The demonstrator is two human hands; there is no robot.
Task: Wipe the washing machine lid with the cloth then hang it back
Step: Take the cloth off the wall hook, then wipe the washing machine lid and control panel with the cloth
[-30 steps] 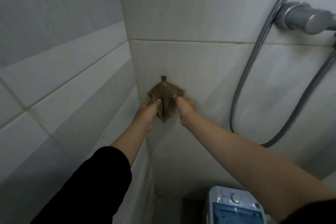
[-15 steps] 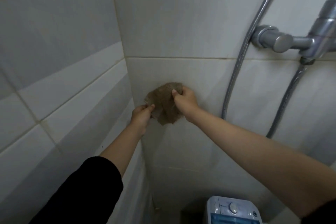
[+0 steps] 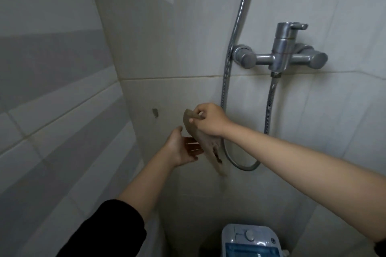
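Right hand: the right hand [image 3: 208, 120] pinches the top corner of the cloth [image 3: 203, 144] between thumb and fingers, clamped on it, knuckles toward the tiled wall.
Left hand: the left hand [image 3: 183, 149] is spread open, palm up, just below and to the left of the right hand; its fingertips reach the hanging cloth, holding nothing.
Cloth: brown and limp, dangling from the right hand's pinch down past the left palm, free of the wall.
Hook: a small dark wall hook [image 3: 155, 112] sits bare, to the left of both hands and a little above the left one.
Washing machine: the washing machine [image 3: 251, 241] stands far below the hands, only its control end showing; the lid is mostly cut off by the frame.
Risk, grip: the cloth hangs from one corner only, so a loose pinch could drop it behind the machine.
Risk, snag: the shower hose [image 3: 226, 89] loops just behind the right hand and cloth; a swing could catch it.
Risk, faucet: the faucet [image 3: 281, 56] juts out above and to the right of the hands, so a raised arm could knock it.
Writing: none legible; the machine's panel is too blurred to read.
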